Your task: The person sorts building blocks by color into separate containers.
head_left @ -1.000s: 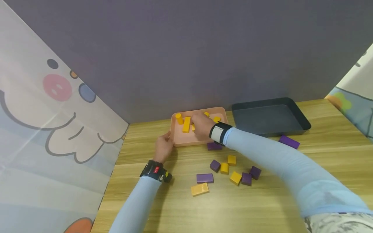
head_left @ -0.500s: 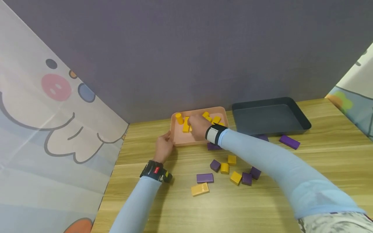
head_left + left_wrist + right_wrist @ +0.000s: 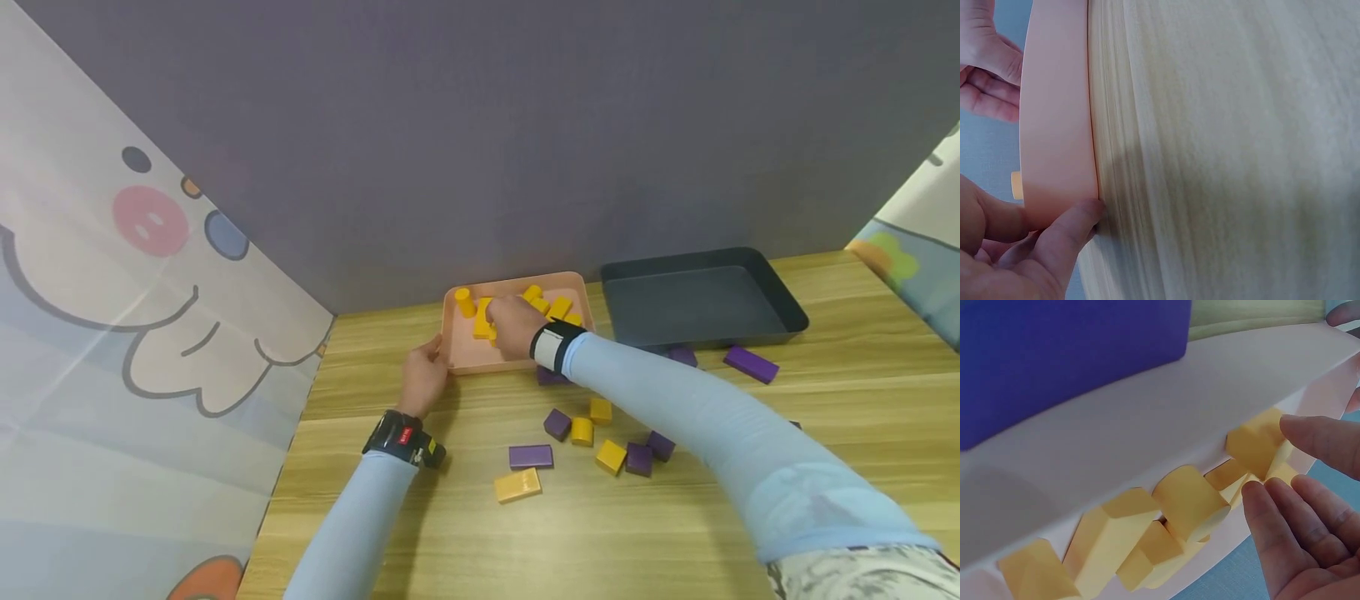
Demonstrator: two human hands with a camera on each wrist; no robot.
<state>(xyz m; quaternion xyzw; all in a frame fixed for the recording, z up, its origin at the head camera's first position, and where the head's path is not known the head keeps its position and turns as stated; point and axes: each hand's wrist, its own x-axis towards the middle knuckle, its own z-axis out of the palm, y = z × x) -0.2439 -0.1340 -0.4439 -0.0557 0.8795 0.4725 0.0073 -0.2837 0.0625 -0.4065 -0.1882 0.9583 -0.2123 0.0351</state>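
In the head view my left hand [image 3: 422, 382] grips the near left corner of a shallow pink tray [image 3: 480, 360]; the left wrist view shows thumb and fingers on either side of the tray wall [image 3: 1057, 112]. My right hand [image 3: 515, 327] reaches down inside the tray. In the right wrist view its thumb and fingertips pinch a yellow block [image 3: 1257, 445] among other yellow blocks, including a yellow cylinder [image 3: 1188, 500]. A yellow cylinder [image 3: 466, 303] stands upright in the tray's back left corner. The right hand hides part of the tray's contents in the head view.
A dark grey tray [image 3: 697, 302] stands right of the pink one. Purple blocks [image 3: 531, 457] and yellow blocks [image 3: 611, 457] lie scattered on the wooden table [image 3: 450, 550] in front. One purple block [image 3: 752, 365] lies before the dark tray. A grey wall [image 3: 480, 150] rises behind.
My right hand has shifted slightly left inside the pink tray, uncovering more yellow blocks to its right. The left hand keeps its grip on the tray corner.
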